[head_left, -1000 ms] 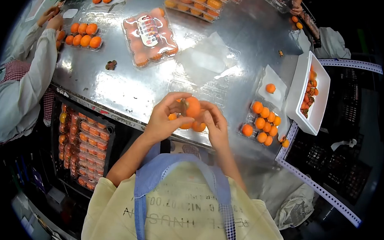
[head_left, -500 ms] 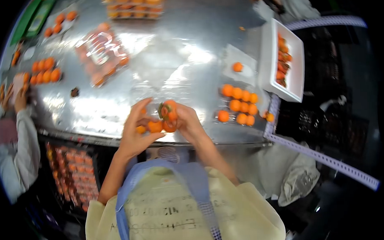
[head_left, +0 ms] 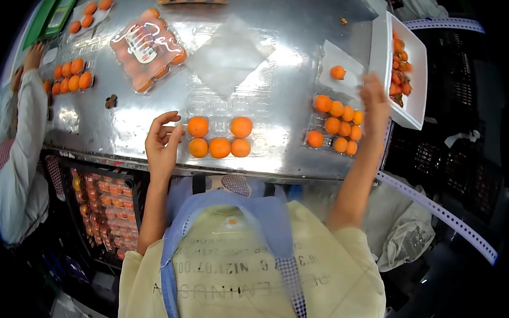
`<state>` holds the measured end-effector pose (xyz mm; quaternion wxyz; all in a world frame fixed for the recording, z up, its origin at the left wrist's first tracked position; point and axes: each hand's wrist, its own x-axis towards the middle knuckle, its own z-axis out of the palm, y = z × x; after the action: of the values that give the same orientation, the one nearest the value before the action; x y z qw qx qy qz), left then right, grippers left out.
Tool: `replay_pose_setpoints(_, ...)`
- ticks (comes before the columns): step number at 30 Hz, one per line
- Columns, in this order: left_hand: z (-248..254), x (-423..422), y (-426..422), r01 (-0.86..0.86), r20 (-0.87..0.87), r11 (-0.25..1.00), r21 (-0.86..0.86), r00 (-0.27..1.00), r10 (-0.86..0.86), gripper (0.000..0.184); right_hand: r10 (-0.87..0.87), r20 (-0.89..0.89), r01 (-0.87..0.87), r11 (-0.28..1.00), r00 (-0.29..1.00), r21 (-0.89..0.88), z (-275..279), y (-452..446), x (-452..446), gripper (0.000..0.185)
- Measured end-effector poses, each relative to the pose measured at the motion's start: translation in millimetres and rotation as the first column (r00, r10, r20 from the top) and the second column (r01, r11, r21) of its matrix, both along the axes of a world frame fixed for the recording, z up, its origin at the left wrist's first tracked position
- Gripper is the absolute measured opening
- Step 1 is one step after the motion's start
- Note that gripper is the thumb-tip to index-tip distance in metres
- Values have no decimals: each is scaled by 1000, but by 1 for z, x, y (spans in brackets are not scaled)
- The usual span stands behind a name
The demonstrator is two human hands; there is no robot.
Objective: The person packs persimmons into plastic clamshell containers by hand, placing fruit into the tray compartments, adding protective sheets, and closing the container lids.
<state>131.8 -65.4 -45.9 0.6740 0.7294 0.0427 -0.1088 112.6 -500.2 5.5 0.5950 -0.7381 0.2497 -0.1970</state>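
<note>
A shiny grey metal tabletop [head_left: 303, 28] is carrying a clear plastic tray [head_left: 220, 127]. Beside it the left hand [head_left: 163, 142] is curling loosely, empty; the right hand [head_left: 374, 101] is hovering near the right edge, its blurred grip unclear. Five round orange fruits [head_left: 220, 148] are sitting in the tray.

Shiny metal table [head_left: 135, 126], glossy plastic tray [head_left: 219, 125], smooth fruit [head_left: 220, 148]
</note>
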Motion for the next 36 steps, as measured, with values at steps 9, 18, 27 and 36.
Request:
replay_pose_setpoints(9,-14,-16,-6,15,-67,1000,-9,998,-16,19,566,-350,-641,471,746,-605,-67,184,-22,42)
replay_pose_setpoints(18,-14,-14,-11,65,-62,997,-37,996,-68,18,605,-452,-711,295,656,-638,-75,188,-8,46)
replay_pose_setpoints(27,12,-16,-47,327,133,945,18,936,-326,51,632,-162,-463,695,758,550,-41,192,-22,45)
replay_pose_setpoints(36,9,-24,-54,240,-105,888,-393,947,-302,52,665,-65,-657,746,744,109,-24,198,-28,55)
